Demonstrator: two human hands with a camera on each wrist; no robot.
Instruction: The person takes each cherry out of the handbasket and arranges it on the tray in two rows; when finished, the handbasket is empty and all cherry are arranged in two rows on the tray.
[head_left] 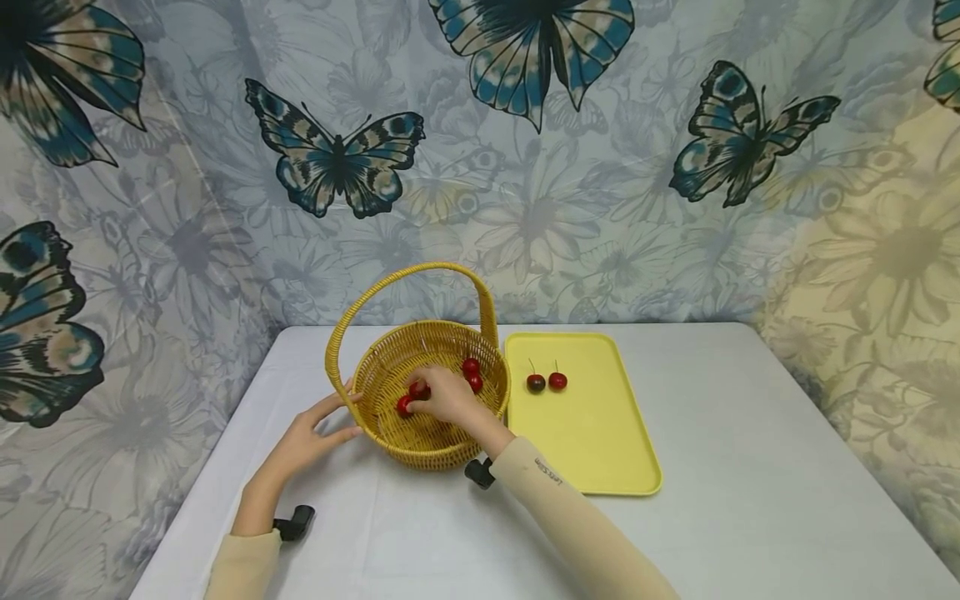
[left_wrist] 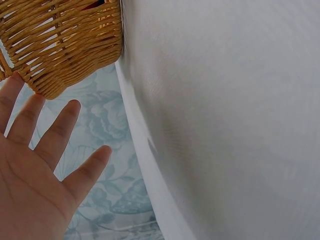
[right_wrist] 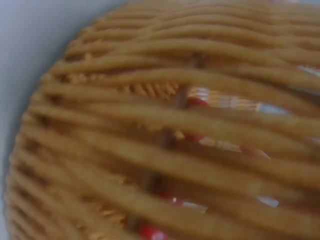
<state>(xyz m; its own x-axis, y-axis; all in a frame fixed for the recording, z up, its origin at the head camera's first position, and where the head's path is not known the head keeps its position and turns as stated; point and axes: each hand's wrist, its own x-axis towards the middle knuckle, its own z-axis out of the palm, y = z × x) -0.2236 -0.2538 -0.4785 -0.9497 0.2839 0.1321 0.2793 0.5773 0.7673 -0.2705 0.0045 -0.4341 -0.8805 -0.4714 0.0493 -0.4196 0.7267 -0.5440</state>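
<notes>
Reaching over the front right of the basket point(head_left: 431, 457), your right hand point(head_left: 452, 397) pinches 1 dark red cherry point(head_left: 420, 391) between bent fingers and thumb. That cherry is inside the basket, toward the left of its middle. 1 loose cherry point(head_left: 404, 407) sits just beside your thumb, and 2 shiny cherries point(head_left: 471, 367) lie close together near the basket's right wall.

Your left hand point(head_left: 302, 437) has its fingers spread wide, with some tips touching the basket's left side, and it holds nothing.

The basket stands near the back edge of the bench point(head_left: 735, 433), left of the middle. Just right of it lies a yellow tray point(head_left: 588, 450), with 2 stemmed cherries point(head_left: 536, 383) side by side near its back edge.
</notes>
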